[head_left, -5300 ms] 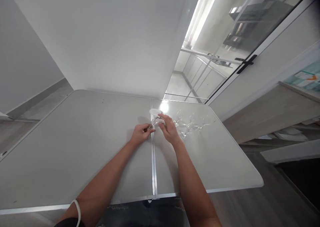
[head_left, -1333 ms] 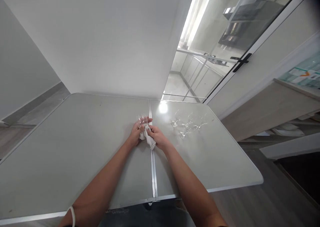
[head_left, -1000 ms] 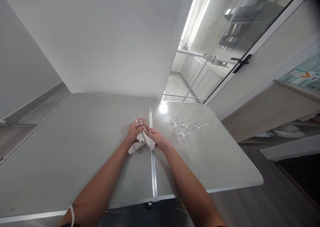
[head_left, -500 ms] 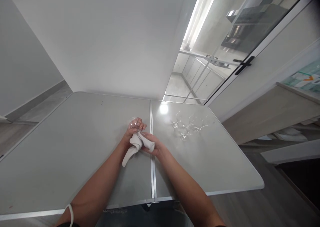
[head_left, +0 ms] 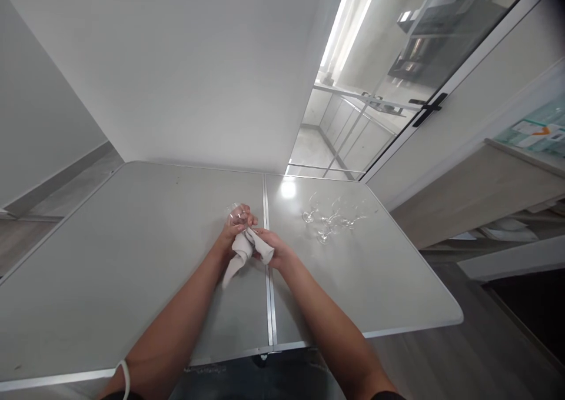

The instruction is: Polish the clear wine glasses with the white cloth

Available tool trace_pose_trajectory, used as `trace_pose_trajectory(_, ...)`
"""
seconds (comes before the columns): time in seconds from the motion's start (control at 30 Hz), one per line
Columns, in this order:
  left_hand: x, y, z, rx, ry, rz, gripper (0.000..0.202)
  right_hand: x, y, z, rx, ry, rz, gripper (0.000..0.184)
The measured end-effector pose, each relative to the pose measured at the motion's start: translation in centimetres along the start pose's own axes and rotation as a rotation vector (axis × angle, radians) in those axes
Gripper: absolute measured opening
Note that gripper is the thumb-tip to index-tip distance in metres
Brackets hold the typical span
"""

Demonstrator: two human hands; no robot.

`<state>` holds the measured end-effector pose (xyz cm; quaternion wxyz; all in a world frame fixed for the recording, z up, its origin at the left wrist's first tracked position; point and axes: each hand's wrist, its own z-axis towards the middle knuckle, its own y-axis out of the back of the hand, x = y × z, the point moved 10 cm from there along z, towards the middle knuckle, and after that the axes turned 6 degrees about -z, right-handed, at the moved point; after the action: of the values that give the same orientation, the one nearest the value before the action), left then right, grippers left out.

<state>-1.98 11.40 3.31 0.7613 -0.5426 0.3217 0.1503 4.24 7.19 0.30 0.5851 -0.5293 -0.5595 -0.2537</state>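
Note:
My left hand (head_left: 233,232) is closed round a small clear stemmed glass (head_left: 237,213), holding it over the middle of the grey folding table (head_left: 132,259). Its bowl sticks out above my fingers. My right hand (head_left: 271,248) grips a white cloth (head_left: 245,252) pressed against the lower part of the glass. The cloth's loose end hangs down to the left, under my left wrist. Both hands touch each other just left of the table's centre seam.
Several more clear stemmed glasses (head_left: 330,220) stand in a cluster on the right half of the table. A white wall rises behind the table. A glass door with a black handle (head_left: 427,109) is at the right, and a wooden counter (head_left: 485,182) beyond it.
The glass has gone from lying between both hands to being held up in my left hand. The cloth has come under it in my right hand, and its tail has dropped lower left.

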Motion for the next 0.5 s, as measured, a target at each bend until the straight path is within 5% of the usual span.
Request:
trace_pose_trajectory(0.1,0.0,0.2,0.1,0.007,0.003,0.008,0.056,0.3,0.1,0.0,-0.012,0.034,-0.184,0.042)
trace_pose_trajectory(0.27,-0.4,1.5,0.8,-0.086,-0.077,0.067,0.053,6.0,2.0,-2.7,-0.372,0.480,-0.796,0.017)
trace_pose_trajectory(0.4,-2.1,3.8,0.9,-0.252,-0.236,-0.012,0.053,7.6,6.0,-5.4,-0.796,0.575,-0.581,0.023)
trace_pose_trajectory(0.5,-2.5,3.8,0.8,-0.276,-0.266,-0.033,0.056,5.2,6.1,-3.1,-0.675,0.443,-0.359,0.034)
